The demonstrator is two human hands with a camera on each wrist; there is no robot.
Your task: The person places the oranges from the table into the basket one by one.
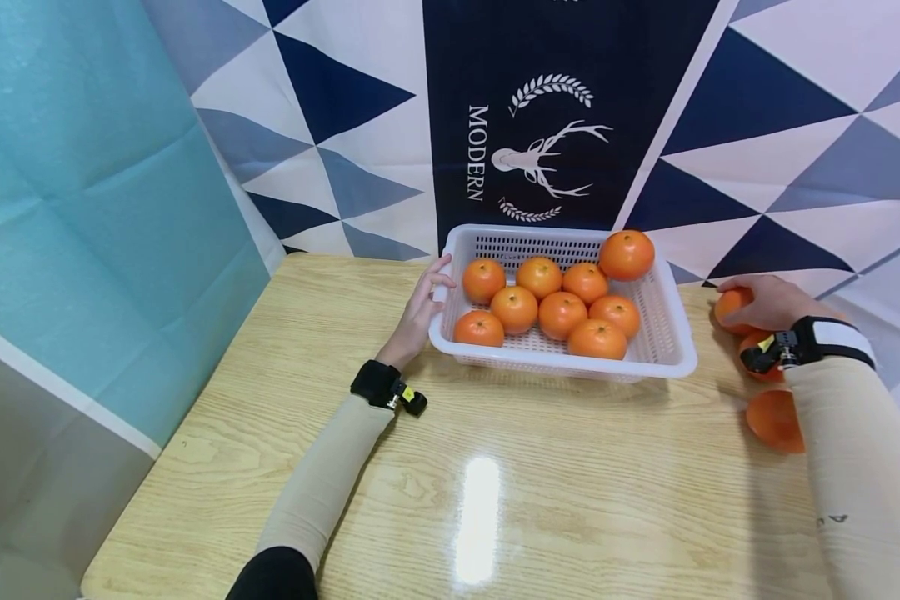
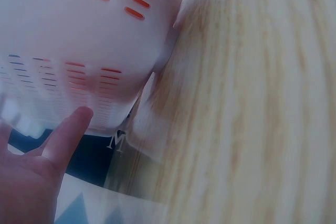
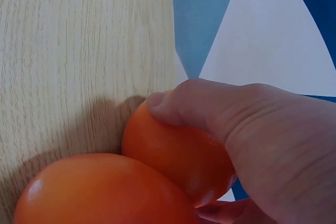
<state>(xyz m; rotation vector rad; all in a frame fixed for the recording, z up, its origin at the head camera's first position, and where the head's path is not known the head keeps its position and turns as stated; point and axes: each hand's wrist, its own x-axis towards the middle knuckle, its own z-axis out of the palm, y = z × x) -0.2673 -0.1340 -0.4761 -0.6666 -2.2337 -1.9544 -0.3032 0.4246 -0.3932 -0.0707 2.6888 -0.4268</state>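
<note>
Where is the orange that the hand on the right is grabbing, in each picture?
Head view: the orange sits at the right edge, under the right hand, right of the white basket.
Left wrist view: not in it.
Right wrist view: the orange is at centre, under the fingers.
Shared landmark: the wooden table.

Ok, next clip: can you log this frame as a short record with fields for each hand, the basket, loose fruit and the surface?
left hand: fingers rest against the left end of the white basket
right hand: grips an orange on the table, right of the basket
basket contents: nine oranges, one perched at the far right corner
loose fruit: two more oranges near the right wrist
surface: pale wooden table
</note>
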